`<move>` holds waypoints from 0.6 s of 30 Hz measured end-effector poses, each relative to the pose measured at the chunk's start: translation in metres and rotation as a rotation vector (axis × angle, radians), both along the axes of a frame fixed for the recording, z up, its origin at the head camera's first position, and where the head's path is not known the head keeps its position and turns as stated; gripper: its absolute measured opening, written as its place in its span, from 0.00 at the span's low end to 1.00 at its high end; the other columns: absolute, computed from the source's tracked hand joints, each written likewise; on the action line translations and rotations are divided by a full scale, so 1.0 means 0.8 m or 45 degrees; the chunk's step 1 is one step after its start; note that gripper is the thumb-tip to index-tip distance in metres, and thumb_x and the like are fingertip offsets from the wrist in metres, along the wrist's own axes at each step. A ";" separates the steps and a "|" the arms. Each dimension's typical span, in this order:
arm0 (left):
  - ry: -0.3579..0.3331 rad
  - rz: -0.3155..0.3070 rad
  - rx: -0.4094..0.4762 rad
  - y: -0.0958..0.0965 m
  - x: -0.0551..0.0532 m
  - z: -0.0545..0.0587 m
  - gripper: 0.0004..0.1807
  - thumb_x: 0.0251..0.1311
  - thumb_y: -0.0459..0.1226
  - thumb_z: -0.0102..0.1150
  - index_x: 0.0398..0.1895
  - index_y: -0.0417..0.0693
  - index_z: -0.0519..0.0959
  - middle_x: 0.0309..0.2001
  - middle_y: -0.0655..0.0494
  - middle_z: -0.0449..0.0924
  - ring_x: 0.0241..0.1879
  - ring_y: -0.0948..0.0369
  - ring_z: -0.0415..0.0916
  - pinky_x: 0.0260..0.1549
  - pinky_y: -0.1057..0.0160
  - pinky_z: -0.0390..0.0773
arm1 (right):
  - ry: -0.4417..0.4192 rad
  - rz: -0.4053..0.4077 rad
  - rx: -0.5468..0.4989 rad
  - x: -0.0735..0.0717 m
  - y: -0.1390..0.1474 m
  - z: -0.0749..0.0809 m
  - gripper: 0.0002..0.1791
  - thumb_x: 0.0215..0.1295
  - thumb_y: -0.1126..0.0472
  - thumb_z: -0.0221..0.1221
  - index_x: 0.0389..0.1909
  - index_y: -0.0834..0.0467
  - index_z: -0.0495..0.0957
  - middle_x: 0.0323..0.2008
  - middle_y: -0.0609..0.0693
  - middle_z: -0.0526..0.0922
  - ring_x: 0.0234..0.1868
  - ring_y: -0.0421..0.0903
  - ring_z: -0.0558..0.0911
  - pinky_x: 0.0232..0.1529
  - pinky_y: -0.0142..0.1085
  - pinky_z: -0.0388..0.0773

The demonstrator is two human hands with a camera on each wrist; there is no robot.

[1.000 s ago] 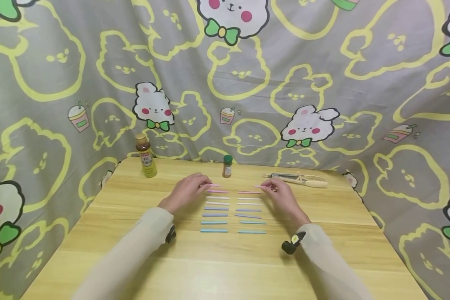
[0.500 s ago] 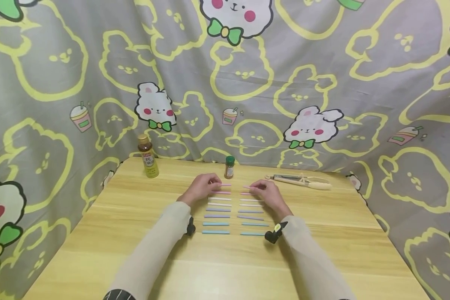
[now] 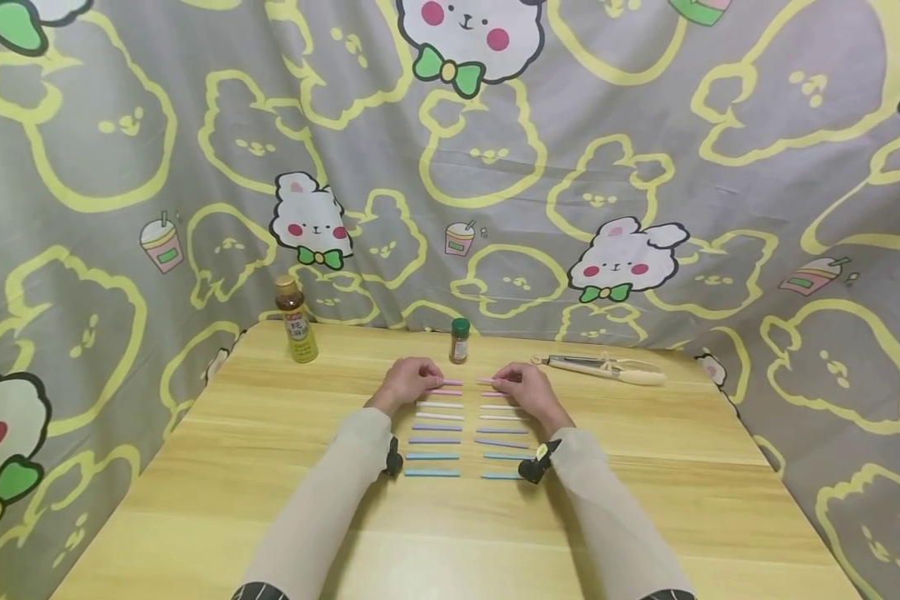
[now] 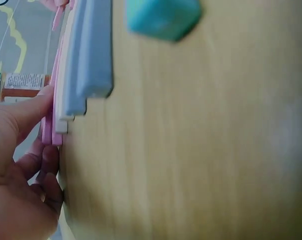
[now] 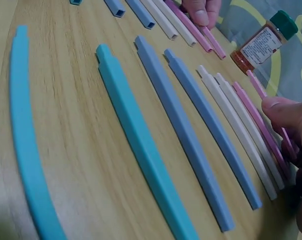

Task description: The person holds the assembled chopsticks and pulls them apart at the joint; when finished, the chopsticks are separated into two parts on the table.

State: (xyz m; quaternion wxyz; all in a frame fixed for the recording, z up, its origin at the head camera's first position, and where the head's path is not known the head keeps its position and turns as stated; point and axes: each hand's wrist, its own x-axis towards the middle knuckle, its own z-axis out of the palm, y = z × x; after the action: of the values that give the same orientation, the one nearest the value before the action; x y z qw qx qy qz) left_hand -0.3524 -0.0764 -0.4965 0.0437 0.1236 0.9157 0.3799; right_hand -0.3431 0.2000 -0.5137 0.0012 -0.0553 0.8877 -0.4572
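Two facing columns of thin plastic sticks lie on the table, coloured pink, white, periwinkle and turquoise from far to near. At the far end of the left column, my left hand pinches a pink stick between thumb and fingers. Opposite it, my right hand pinches another pink stick, with its narrow end pointing inward. A gap separates the two held sticks. In the right wrist view, the left column's sticks show hollow square ends, while a turquoise stick in the right column has a narrowed tip.
Behind the sticks stands a small green-capped spice jar. A gold-capped bottle is at the back left. Tongs lie at the back right of the wooden table, and a patterned curtain hangs behind.
Both hands have moved inward, bringing their pink sticks closer together and into line with the columns. In the last half second they have come down nearer the table.
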 end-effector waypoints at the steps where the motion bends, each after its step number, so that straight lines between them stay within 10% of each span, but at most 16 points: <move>1: 0.016 0.011 -0.018 0.001 0.000 -0.001 0.05 0.75 0.41 0.68 0.43 0.51 0.90 0.40 0.57 0.90 0.44 0.58 0.82 0.57 0.49 0.78 | -0.005 -0.007 0.007 -0.001 -0.001 0.000 0.06 0.75 0.58 0.70 0.45 0.57 0.89 0.42 0.52 0.89 0.43 0.46 0.83 0.47 0.38 0.77; 18: 0.009 0.066 -0.022 0.006 0.008 -0.001 0.04 0.74 0.40 0.69 0.44 0.51 0.90 0.37 0.59 0.89 0.36 0.60 0.80 0.55 0.48 0.77 | 0.032 -0.003 0.140 0.000 -0.002 -0.002 0.05 0.78 0.64 0.66 0.45 0.58 0.90 0.44 0.54 0.87 0.45 0.48 0.84 0.51 0.44 0.81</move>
State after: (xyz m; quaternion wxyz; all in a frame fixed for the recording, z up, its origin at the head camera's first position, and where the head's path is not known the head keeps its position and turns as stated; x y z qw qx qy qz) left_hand -0.3460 -0.0718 -0.4977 0.0317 0.1010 0.9220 0.3724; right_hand -0.3429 0.1988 -0.5151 -0.0075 -0.0598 0.9114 -0.4071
